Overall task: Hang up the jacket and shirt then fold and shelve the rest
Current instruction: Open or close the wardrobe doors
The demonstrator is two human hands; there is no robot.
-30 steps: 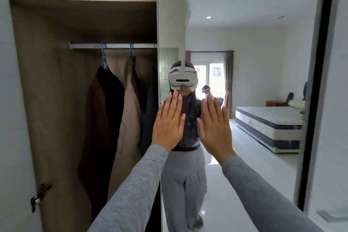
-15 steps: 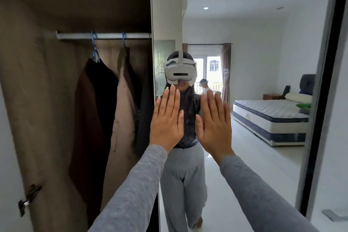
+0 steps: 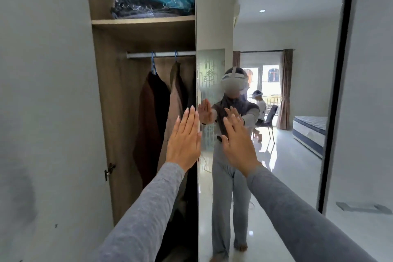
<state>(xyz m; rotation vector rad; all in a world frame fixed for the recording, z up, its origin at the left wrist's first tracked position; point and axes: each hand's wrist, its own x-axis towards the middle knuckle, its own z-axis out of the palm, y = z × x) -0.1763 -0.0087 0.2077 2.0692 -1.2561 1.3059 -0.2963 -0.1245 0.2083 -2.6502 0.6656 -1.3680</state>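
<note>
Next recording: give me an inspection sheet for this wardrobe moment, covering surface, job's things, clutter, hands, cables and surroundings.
Surface: wooden shelf in the open wardrobe holds a plastic-wrapped bundle.
Job's things: dark brown garment and tan garment hang on blue hangers from the rail; no loose clothes in view.
Clutter: nothing seen.
Hands: left hand and right hand are flat, fingers straight, raised toward the mirrored door; contact cannot be told.
Cables: thin pale line on the reflected floor, perhaps a cord.
Surroundings: the mirror reflects a bed, a chair and a curtained window.
</note>
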